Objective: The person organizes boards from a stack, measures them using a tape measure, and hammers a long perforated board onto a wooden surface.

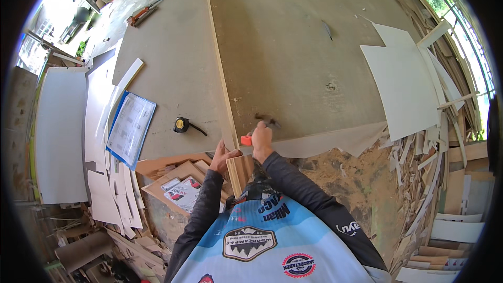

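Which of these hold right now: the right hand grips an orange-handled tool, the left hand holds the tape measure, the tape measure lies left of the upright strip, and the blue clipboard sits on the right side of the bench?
1. The right hand grips an orange-handled tool: true.
2. The left hand holds the tape measure: false, it holds the near end of the wooden strip.
3. The tape measure lies left of the strip: true.
4. The blue clipboard sits on the right: false, it lies at the bench's left edge.

orange tool (246, 140) mostly hidden by right hand (261, 139), kind unclear
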`<move>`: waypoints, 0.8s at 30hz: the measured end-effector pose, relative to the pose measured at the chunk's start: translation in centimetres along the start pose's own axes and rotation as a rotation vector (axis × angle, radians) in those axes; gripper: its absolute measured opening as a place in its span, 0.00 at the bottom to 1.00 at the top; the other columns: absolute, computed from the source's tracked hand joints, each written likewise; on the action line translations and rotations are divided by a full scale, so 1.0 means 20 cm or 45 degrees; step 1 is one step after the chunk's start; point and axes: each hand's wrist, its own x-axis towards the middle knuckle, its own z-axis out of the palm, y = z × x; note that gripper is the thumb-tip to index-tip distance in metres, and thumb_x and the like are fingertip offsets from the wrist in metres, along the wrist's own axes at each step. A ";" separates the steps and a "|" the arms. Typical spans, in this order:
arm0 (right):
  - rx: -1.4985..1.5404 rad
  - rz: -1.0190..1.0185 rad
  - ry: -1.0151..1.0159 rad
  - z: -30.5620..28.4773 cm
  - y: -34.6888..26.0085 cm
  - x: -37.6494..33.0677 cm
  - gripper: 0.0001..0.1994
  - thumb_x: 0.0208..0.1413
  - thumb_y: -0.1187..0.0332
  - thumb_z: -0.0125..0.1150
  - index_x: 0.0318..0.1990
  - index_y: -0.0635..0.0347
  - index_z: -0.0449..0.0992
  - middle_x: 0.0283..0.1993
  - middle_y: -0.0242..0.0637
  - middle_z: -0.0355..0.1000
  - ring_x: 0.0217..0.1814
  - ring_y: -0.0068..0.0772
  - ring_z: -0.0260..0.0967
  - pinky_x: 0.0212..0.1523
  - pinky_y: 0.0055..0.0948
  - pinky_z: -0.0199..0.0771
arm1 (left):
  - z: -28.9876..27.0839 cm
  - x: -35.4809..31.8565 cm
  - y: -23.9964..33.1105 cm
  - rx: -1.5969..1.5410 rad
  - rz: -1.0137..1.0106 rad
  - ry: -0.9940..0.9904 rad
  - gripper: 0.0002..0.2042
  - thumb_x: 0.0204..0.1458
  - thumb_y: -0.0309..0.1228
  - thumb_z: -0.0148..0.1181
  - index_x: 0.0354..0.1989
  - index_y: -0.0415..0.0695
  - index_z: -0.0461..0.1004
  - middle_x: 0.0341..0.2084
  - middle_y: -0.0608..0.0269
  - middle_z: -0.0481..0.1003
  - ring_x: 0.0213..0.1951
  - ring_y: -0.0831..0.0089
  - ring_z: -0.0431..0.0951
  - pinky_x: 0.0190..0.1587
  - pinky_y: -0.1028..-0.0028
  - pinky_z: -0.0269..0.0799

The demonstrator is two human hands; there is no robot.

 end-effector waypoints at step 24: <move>0.108 0.085 -0.232 0.14 0.06 -0.01 0.16 0.61 0.57 0.52 0.25 0.57 0.68 0.19 0.33 0.66 0.18 0.26 0.66 0.18 0.29 0.65 | -0.28 -0.18 0.15 0.750 0.128 -0.001 0.35 0.36 0.31 0.67 0.57 0.34 0.65 0.43 0.54 0.76 0.46 0.66 0.75 0.51 0.68 0.70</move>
